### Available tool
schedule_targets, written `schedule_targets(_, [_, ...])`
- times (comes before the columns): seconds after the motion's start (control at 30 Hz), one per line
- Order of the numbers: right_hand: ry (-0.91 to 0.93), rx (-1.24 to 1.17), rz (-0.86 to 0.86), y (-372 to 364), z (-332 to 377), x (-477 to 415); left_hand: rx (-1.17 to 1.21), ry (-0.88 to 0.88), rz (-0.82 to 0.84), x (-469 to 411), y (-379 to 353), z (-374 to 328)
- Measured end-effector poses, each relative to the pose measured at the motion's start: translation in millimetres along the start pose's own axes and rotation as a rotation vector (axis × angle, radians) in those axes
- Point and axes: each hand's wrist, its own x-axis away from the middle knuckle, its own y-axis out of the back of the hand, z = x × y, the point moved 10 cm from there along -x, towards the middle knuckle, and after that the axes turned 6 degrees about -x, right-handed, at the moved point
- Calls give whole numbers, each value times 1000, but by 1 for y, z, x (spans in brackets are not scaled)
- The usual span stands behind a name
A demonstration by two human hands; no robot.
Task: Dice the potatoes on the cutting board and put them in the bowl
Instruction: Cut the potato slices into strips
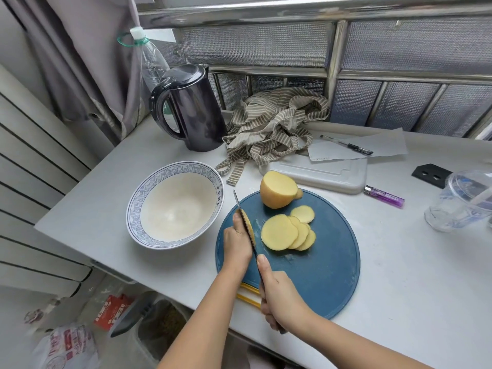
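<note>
Worktop (106, 209), pale grey, carries everything. The round blue cutting board (319, 275) at its near edge serves as the reference. Just beside the board's left edge stands the white bowl (149, 182) with a blue patterned rim, and nothing lies in it. On the board's far rim rests a peeled potato half (277, 190), not yet sliced. Near the board's middle lie fanned slices (287, 231), overlapping one another.

At the board's left side the left hand (237, 243) bears down on a potato piece (250, 229) with its fingers curled over it. The blade hides most of that piece. Over the board's near-left part, the right hand (279, 296) has its fingers clamped round the handle of the knife (246, 222), one finger stretched along the spine. The blade points toward the board's far side and lies close against the left fingers.

The step in hand looks like cutting sliced potato down into strips or dice. With the bowl unfilled and half a potato whole, the task seems early. The next move calls for a straight downward cut with the left fingertips tucked back from the edge, since the blade runs so close to them.
</note>
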Motion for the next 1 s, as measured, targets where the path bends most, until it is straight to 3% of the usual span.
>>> schedule_targets(0.17, [-25, -8, 4, 2, 1, 2, -53, -20, 1, 1, 2, -7])
schedule_targets(0.33, [125, 107, -67, 6, 10, -13, -71, 6, 12, -3, -2, 0])
schedule_targets(0.5, [146, 112, -72, 3, 9, -21, -77, -16, 1, -2, 2, -1])
schedule_targets(0.8, [101, 98, -74, 0, 14, -22, -70, 11, 40, -3, 5, -2])
schedule_targets(1.0, [-24, -82, -15, 10, 25, -32, -71, -73, 69, 11, -12, -15])
